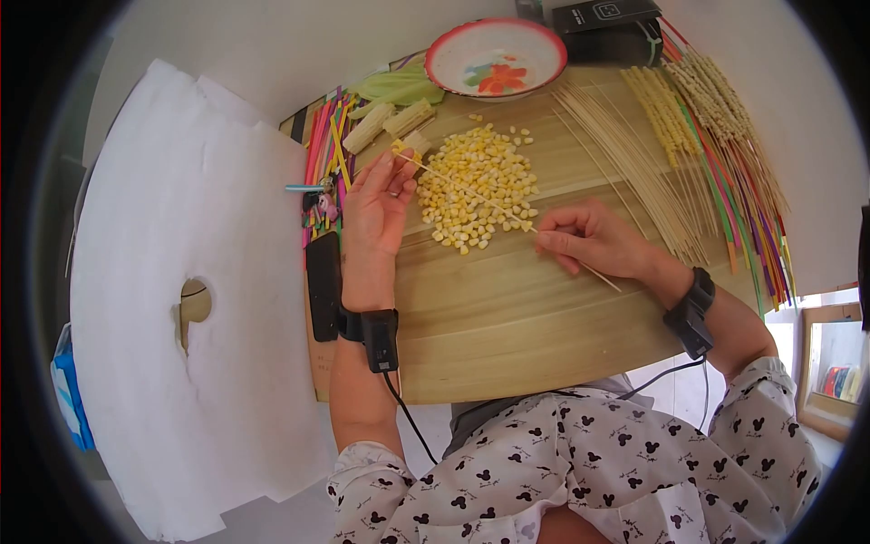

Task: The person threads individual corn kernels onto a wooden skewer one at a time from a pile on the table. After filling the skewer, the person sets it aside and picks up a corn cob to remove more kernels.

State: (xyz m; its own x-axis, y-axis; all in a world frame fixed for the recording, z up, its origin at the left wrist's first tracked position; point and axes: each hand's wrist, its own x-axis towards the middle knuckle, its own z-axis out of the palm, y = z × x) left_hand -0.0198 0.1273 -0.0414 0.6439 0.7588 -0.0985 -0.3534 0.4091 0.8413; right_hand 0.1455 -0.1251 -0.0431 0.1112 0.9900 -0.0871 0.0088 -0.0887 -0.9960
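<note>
The left hand point(381, 199) and the right hand point(594, 240) pinch one thin stick point(603, 277) in their fingers. It slants over the corn pile point(480, 159), from far left to near right. Yellow corn is on it by the left fingers, and a kernel is by the right fingertips. The left arm points straight to the far side, palm up. The right arm bends in from the right, thumb near the top.

Bare wood of the bench point(507, 335) lies between the right hand and the near edge. One black phone point(323, 281) sits at the left edge. Three cob pieces point(369, 129) and one bowl point(458, 54) sit on the far side. The corn bits are too many to count.
</note>
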